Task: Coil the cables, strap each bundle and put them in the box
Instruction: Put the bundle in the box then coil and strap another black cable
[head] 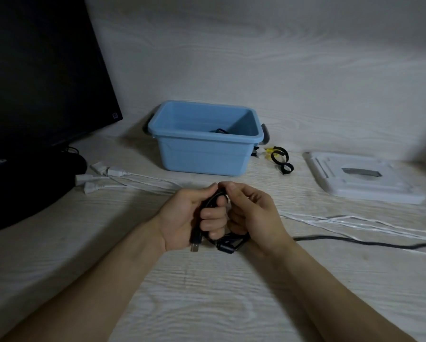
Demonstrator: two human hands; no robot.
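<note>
Head view: left hand (182, 215) and right hand (253, 213), fingers curled, grip black cable coil (221, 239).

Lid (362, 178) right of box (202, 154)

I see a table (207, 304) of pale wood grain, matt and faintly ridged. The box (202, 154) looks like smooth blue plastic with a soft sheen; the lid (362, 183) is white plastic. The black cable (234, 240) seems rubbery and matt, its plug (195, 247) tipped with bright metal. The monitor (39, 77) is dark and glossy.
</note>
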